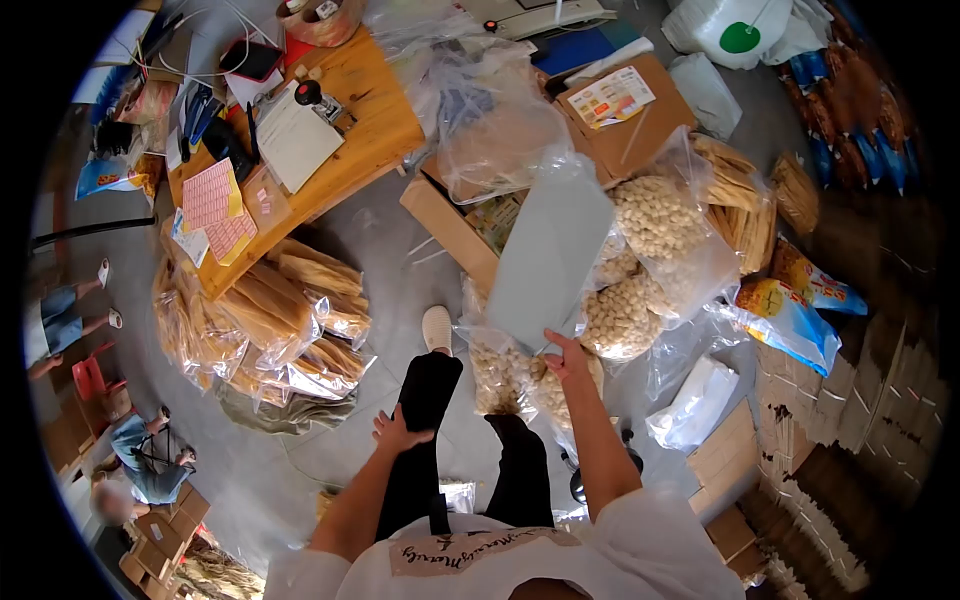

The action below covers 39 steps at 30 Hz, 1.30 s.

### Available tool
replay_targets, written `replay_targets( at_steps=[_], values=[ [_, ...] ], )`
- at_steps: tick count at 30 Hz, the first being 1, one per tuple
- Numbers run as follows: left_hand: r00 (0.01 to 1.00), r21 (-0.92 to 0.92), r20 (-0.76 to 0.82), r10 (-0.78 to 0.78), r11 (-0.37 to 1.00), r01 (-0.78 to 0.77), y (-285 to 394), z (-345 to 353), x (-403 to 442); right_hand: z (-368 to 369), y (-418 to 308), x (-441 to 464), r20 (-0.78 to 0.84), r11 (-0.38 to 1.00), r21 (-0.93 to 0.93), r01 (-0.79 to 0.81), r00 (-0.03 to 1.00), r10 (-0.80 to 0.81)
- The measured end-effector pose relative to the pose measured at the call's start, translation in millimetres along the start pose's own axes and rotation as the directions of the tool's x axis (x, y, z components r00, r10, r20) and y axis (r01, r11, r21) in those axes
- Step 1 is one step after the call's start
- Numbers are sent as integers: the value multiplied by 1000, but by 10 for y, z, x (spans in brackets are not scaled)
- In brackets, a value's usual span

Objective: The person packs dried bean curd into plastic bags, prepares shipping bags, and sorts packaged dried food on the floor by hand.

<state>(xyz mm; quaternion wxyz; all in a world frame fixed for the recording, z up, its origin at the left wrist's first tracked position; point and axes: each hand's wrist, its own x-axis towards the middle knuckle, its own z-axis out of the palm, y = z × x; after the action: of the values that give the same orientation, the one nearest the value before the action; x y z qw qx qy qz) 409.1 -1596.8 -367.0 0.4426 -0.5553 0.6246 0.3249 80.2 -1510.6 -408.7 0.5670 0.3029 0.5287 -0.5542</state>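
Observation:
My right hand (568, 357) is closed on the near edge of a flat grey sheet (552, 250) in clear plastic, which slants up and away over the bags. My left hand (402, 432) hangs over my left thigh, fingers spread, holding nothing. Clear bags of pale round pieces (622, 318) lie right of the sheet, and another such bag (500, 375) sits below it. An open cardboard box (455, 232) is partly hidden behind the sheet.
At upper left stands a wooden table (375, 110) with papers and a phone. Bags of long tan sticks (270, 320) lie beside it. Blue snack bags (790, 320) and stacked cardboard (840, 390) are at right. Two people (150, 460) are at far left.

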Motion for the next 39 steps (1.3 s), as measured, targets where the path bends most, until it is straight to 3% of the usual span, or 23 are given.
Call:
replay_targets(
  at_steps=[1, 2, 3, 5, 7, 8, 9, 11, 13, 15, 18, 21, 22, 23, 25, 27, 29, 30, 31, 33, 35, 37, 39],
  values=[
    [995, -62, 17, -94, 994, 95, 98, 49, 191, 38, -9, -224, 4, 997, -74, 22, 1000, -22],
    [999, -399, -6, 45, 916, -44, 234, -52, 358, 42, 2, -408, 1, 997, -77, 29, 1000, -29],
    [984, -682, -69, 165, 712, -167, 397, -222, 493, 29, 30, -595, 52, 987, -140, 75, 996, -68],
    [938, -978, 124, 324, 197, 62, 951, -702, 311, 47, 52, -940, 101, 971, -205, 120, 990, -101],
    [888, -944, 300, 349, 243, 224, 1380, -774, 319, 72, 66, -1268, -6, 872, -480, 94, 994, -111],
    [789, -910, 403, 464, 295, 292, 1541, -724, 231, 47, 82, -1382, -68, 743, -669, -18, 997, -37],
    [667, -871, 490, 562, 354, 341, 1682, -689, 158, 62, 141, -1540, -2, 710, -704, 15, 1000, -24],
    [715, -865, 485, 503, 394, 310, 1722, -211, -3, 56, 310, -1839, 288, 724, -642, 253, 954, -78],
    [667, -871, 457, 588, 146, 468, 1511, -88, -527, -63, 503, -2027, 378, 502, -785, 363, 923, -77],
    [614, -792, 457, 644, -19, 610, 1282, 235, -767, -246, 725, -2172, 354, 216, -920, 328, 931, 93],
    [637, -727, 438, 634, -167, 666, 1062, 291, -1182, 22, 673, -2777, 479, -10, -875, 484, 868, 134],
    [627, -719, 298, 720, -262, 643, 954, 491, -1275, -20, 772, -3040, 509, -52, -854, 518, 851, 130],
    [640, -689, 316, 700, -294, 662, 922, 516, -1287, -110, 898, -3006, 590, -31, -807, 590, 807, 1],
    [642, -686, 317, 698, -299, 664, 913, 536, -1283, -178, 930, -3023, 589, -30, -807, 589, 808, 8],
    [734, -737, 277, 620, -353, 576, 875, 619, -1257, -10, 780, -3165, 519, -218, -816, 536, 844, 131],
    [748, -724, 304, 589, -368, 584, 862, 594, -1282, 29, 769, -3272, 490, -258, -814, 520, 854, 173],
    [775, -741, 233, 587, -409, 533, 905, 545, -1352, -32, 815, -3330, 646, -373, -679, 633, 756, 107],
    [784, -755, 205, 586, -415, 508, 947, 452, -1479, -18, 808, -3406, 643, -429, -650, 628, 755, 131],
    [786, -753, 196, 586, -423, 503, 992, 515, -1445, -19, 804, -3461, 646, -435, -642, 631, 751, 136],
    [663, -691, 9, 748, -474, 545, 1051, 722, -1351, -61, 802, -3578, 642, -491, -586, 645, 739, 205],
    [568, -670, -120, 814, -489, 559, 1178, 859, -1411, -113, 766, -3727, 686, -510, -539, 671, 700, 196],
    [577, -682, -131, 806, -496, 538, 1278, 926, -1570, -219, 712, -3813, 738, -532, -472, 703, 645, 198],
    [601, -695, -143, 786, -512, 505, 1291, 1008, -1735, -421, 652, -3894, 733, -411, -553, 725, 658, 173]
  ],
)
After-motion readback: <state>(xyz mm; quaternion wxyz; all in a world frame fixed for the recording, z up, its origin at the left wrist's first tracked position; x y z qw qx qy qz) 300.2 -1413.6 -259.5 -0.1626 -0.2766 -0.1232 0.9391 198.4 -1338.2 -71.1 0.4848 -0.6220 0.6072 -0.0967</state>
